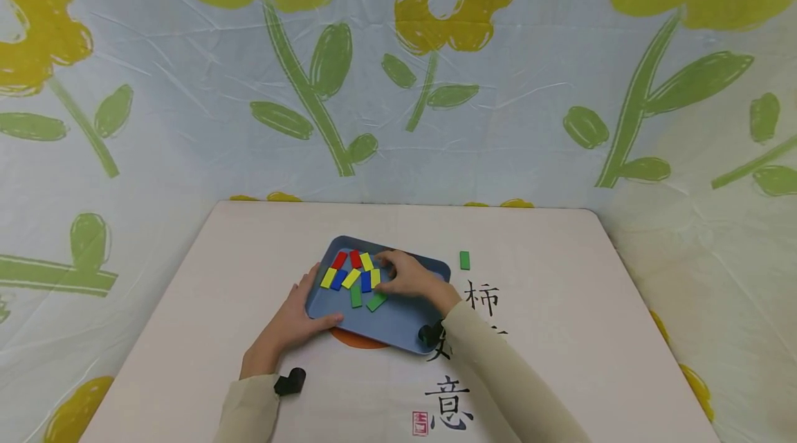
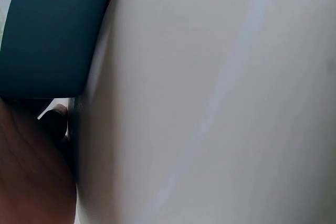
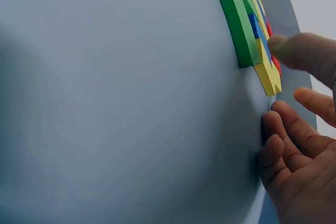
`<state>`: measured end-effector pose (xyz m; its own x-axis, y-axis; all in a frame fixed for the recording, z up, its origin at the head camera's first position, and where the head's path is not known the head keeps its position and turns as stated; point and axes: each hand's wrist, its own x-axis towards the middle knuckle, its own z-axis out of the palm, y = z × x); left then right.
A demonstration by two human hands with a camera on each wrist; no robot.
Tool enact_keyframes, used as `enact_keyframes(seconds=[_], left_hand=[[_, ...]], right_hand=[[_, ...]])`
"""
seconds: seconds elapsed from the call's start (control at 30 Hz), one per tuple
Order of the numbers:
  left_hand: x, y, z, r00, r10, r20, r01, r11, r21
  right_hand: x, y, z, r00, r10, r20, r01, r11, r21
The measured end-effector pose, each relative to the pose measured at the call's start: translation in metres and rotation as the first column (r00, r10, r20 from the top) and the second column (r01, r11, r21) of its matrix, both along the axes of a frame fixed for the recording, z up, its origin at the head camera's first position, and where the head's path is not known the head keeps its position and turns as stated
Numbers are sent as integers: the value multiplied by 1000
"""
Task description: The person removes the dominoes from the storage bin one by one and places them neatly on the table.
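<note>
A blue-grey tray (image 1: 398,332) sits at a slant on the table, with flat rectangular blocks grouped toward its left side. Among them are two red ones, several yellow, some blue and two green blocks (image 3: 239,24). My left hand (image 1: 292,318) grips the tray's left end, thumb over the near rim and fingers along the left edge. In the left wrist view the tray's dark side (image 2: 52,35) rises beside that hand. My right hand (image 1: 411,275) is over the tray, thumb and fingers apart around the rightmost yellow block (image 1: 376,277). Whether they touch it, I cannot tell.
A single green block (image 1: 465,260) lies on the table right of the tray. The pale table cover (image 1: 548,332) carries black written characters, a red seal mark and an orange shape partly under the tray. Flower-printed cloth (image 1: 498,118) hangs behind and at both sides.
</note>
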<state>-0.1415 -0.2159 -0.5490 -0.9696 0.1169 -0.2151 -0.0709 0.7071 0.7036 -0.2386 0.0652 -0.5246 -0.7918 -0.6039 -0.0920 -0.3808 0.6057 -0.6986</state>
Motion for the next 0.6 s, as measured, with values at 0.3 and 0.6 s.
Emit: enact_keyframes(seconds=[0.3,0.6], left_hand=[[0,0,0,1000,8,1,-8,1000,8],[1,1,4,1000,9,19,-9,1000,2]], right_hand=[[2,-3,-2,1000,-24,-14,25,999,33],[2,-5,-4,999,-10,-42,12,998,55]])
